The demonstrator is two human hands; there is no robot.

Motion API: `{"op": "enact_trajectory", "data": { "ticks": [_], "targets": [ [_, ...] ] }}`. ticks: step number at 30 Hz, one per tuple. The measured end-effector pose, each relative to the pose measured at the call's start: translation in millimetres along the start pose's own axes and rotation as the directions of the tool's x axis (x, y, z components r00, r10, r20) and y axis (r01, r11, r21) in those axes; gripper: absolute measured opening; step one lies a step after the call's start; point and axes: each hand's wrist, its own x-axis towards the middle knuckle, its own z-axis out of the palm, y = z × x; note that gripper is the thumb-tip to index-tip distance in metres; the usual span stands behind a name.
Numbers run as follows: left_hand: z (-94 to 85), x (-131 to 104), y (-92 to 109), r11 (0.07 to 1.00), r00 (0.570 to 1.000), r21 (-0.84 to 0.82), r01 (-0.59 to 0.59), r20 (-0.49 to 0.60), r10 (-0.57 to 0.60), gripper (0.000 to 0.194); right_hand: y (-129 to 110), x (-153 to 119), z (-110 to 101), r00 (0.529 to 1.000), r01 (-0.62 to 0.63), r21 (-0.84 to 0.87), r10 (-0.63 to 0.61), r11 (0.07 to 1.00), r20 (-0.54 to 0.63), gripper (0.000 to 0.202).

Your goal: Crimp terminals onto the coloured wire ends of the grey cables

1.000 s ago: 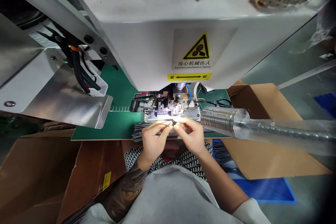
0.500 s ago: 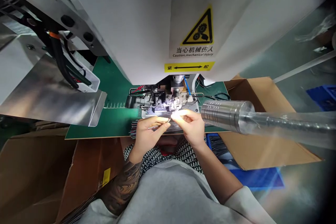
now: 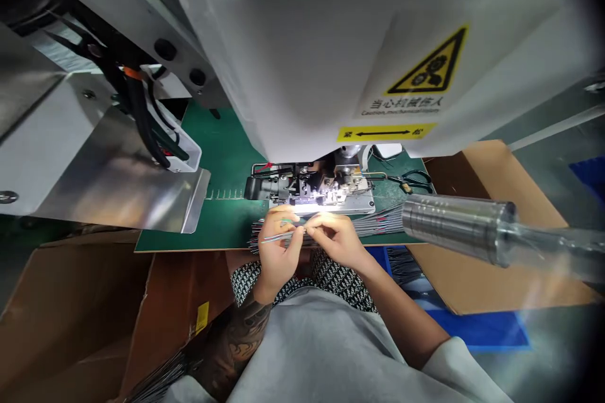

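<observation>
Thin grey wires [image 3: 276,238] with coloured ends lie across the fingers of my left hand [image 3: 280,249], which is closed on them. My right hand [image 3: 334,236] pinches at the right part of the same wires, its fingertips almost touching the left ones. Both hands are just in front of the lit metal machine head [image 3: 326,192]. Under and beside them, a bundle of grey wires [image 3: 378,221] lies along the front edge of the green table [image 3: 222,220].
Scissors [image 3: 416,181] lie right of the machine head. A metal lamp tube [image 3: 458,227] reaches in from the right. Cardboard boxes stand left [image 3: 70,302] and right [image 3: 501,277], with a blue bin [image 3: 486,329] below. The white machine housing [image 3: 302,63] hangs overhead.
The view has shifted, so the machine appears farther right. My hands have come slightly back from the machine head, and the wires now show across my left fingers.
</observation>
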Motion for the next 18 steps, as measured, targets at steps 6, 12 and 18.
{"op": "enact_trajectory", "data": {
  "ticks": [6, 12, 18],
  "targets": [
    [-3.8, -7, 5, 0.957, 0.968, -0.146, 0.252, 0.029, -0.251, 0.017, 2, -6, 12, 0.985, 0.026, 0.005, -0.025, 1.000, -0.172, 0.017],
    [10.7, -4, 8, 0.956, 0.964, -0.126, 0.265, 0.022, -0.264, 0.029, 1, -11, 8, 0.978, -0.037, 0.126, 0.062, 0.991, -0.200, 0.016],
    [23.0, 0, 12, 0.955, 0.958, -0.109, 0.275, 0.110, -0.263, 0.021, -4, -14, -12, 0.903, -0.144, 0.136, 0.186, 0.980, -0.388, 0.022]
  ]
}}
